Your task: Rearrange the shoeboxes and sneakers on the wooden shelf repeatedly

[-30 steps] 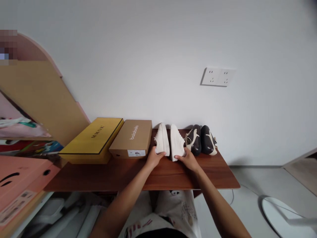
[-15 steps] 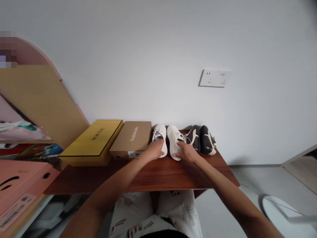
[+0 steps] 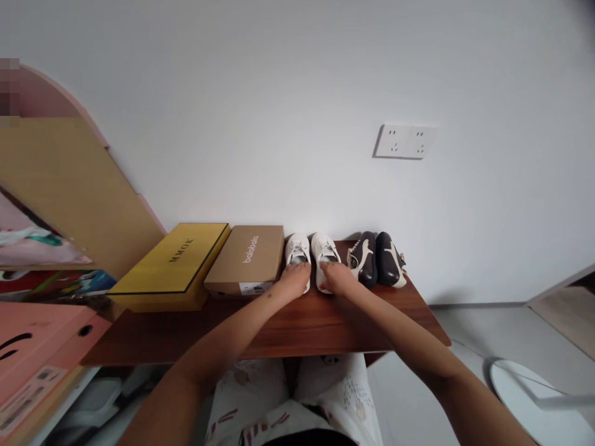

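Note:
Two white sneakers stand upright side by side on a dark wooden bench [image 3: 400, 322], toes toward the wall. My left hand [image 3: 294, 277] rests over the heel of the left white sneaker [image 3: 297, 249], fingers curled around it. My right hand [image 3: 335, 277] grips the heel of the right white sneaker [image 3: 324, 249] in the same way. A brown cardboard shoebox [image 3: 248, 260] lies just left of my left hand. A pair of dark brown and cream shoes [image 3: 377, 259] stands right of my right hand.
A yellow flat box [image 3: 174, 266] lies at the bench's left end. A wall socket [image 3: 405, 142] is on the white wall. Pink and tan shelving [image 3: 56, 186] stands at the left. A white round base [image 3: 534, 402] sits on the floor at the right.
The two white sneakers went from lying on their sides with soles showing to standing upright, and both hands pushed them back toward the wall.

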Tool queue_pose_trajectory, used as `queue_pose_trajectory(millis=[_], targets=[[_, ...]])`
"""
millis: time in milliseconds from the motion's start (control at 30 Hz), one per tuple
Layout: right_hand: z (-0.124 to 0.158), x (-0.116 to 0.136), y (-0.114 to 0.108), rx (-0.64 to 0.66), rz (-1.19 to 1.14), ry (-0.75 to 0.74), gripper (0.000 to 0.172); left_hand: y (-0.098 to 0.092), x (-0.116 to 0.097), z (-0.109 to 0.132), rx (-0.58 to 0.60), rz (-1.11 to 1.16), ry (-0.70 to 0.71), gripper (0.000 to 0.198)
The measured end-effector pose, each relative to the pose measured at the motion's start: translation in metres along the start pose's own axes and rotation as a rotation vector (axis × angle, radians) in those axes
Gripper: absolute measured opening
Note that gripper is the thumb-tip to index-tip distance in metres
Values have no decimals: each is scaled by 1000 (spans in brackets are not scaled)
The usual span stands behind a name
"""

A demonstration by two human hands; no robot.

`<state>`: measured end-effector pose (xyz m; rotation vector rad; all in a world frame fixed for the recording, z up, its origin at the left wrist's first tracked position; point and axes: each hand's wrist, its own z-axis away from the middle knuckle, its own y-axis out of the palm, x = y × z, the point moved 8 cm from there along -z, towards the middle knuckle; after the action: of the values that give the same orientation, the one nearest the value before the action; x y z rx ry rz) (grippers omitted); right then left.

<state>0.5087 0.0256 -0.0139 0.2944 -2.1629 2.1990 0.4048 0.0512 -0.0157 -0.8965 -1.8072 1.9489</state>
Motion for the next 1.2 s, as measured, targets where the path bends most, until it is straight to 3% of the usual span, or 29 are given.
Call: queue_pose_trajectory(millis=[467, 567, 633, 767, 867, 933, 1033, 1133, 1200], targets=[[-6, 12, 13, 5, 46, 6, 44, 9, 8, -2, -28, 96, -36, 43], [1, 12, 7, -54, 56, -6, 47, 4, 9, -1, -72, 93, -72, 44], [13, 3, -3, -142, 20, -20, 46, -5, 3, 0, -162, 104, -68, 45], [56, -54, -25, -415, -200, 32, 41, -16, -27, 1, -353, 441, 74, 49], [97, -131, -33, -649, -313, 325, 47, 1, -56, -11, -338, 806, 104, 53], [122, -181, -26, -716, -359, 586, 56, 19, -73, -23, -308, 961, 42, 58], [136, -229, -4, -608, -493, 797, 60, 45, -92, -42, -296, 962, -118, 67], [125, -239, 16, -462, -716, 714, 55, 65, -101, -55, -264, 887, -212, 69], [114, -234, 18, -451, -837, 587, 54, 73, -105, -61, -236, 871, -212, 65]])
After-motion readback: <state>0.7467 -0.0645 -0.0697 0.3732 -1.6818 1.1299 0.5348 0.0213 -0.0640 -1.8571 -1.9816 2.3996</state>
